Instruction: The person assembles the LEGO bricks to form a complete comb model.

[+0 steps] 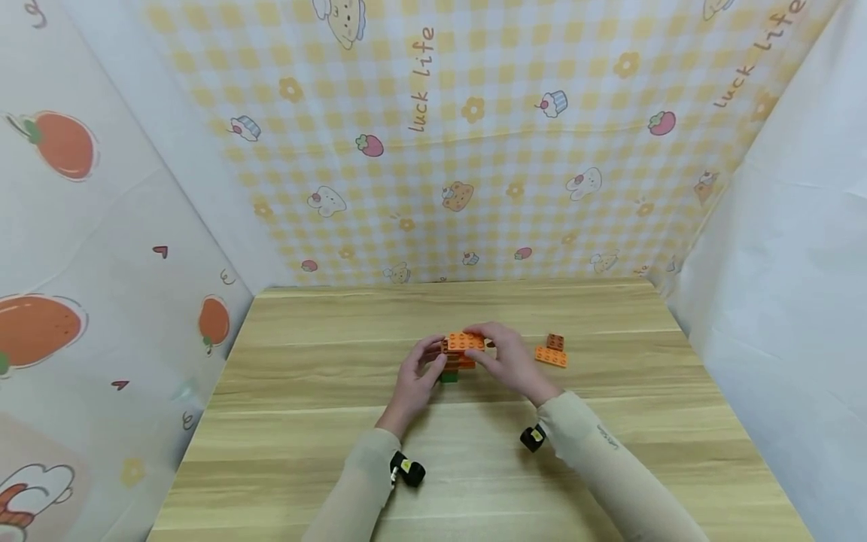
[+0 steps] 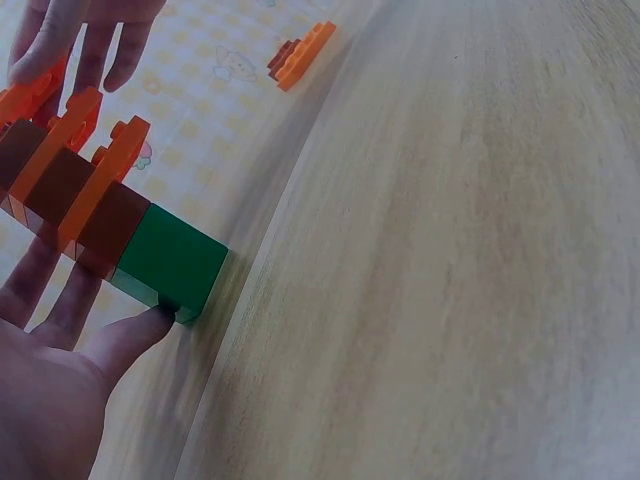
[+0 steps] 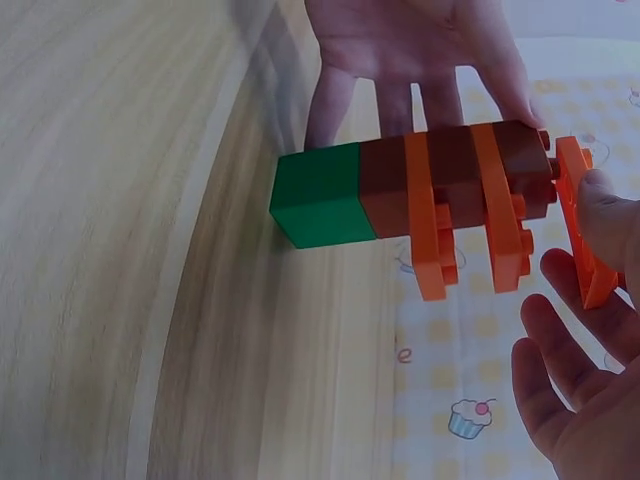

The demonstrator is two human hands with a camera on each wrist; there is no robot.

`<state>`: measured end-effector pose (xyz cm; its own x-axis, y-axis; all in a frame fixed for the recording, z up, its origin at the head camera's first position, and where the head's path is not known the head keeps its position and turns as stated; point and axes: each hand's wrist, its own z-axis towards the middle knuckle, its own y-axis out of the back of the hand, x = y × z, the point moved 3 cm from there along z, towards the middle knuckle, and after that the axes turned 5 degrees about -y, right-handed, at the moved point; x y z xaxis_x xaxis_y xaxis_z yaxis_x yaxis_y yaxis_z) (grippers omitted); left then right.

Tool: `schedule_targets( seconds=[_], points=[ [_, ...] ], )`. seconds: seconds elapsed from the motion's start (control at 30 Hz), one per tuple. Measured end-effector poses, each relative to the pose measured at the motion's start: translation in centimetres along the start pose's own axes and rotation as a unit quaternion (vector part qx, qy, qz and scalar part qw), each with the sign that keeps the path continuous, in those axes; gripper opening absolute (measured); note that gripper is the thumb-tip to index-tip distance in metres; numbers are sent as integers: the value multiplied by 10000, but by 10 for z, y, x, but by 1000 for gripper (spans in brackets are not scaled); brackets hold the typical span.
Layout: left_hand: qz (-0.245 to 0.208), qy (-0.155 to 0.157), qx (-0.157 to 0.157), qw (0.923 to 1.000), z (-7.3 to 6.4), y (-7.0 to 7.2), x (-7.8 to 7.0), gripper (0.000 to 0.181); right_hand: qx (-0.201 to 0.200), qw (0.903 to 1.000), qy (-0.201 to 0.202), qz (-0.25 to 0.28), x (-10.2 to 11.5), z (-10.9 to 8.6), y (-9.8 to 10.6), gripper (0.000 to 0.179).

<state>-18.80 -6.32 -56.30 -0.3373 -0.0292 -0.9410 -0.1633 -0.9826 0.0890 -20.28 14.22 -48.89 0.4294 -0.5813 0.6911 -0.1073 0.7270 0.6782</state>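
Observation:
A stack of toy building blocks stands on the table: a green block [image 3: 325, 195] at the bottom, then brown blocks [image 3: 384, 185] alternating with long orange plates [image 3: 430, 245] that jut out to the right. My left hand [image 1: 415, 382] holds the stack from its left side, thumb and fingers about it. At the top, my right hand [image 1: 506, 357] pinches another orange plate [image 3: 582, 225] between thumb and fingers. This plate lies over the studs of the uppermost brown block, and a narrow gap shows between them in the right wrist view.
To the right of the stack lie a loose orange plate [image 1: 552, 357] and a small brown block [image 1: 555, 342] on the wooden table [image 1: 305, 421]. A checked cloth wall [image 1: 420, 165] rises behind the table, with white sheets at both sides.

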Motion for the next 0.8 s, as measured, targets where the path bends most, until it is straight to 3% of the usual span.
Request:
schedule_targets(
  seconds=[0.2,0.8],
  points=[
    [-95,-15,4,10000,0,1,1,36,100,9999,-122,59,1,3,-4,38],
    [-163,-16,-41,9999,2,1,3,36,142,9992,280,-236,6,8,-8,35]
  ],
)
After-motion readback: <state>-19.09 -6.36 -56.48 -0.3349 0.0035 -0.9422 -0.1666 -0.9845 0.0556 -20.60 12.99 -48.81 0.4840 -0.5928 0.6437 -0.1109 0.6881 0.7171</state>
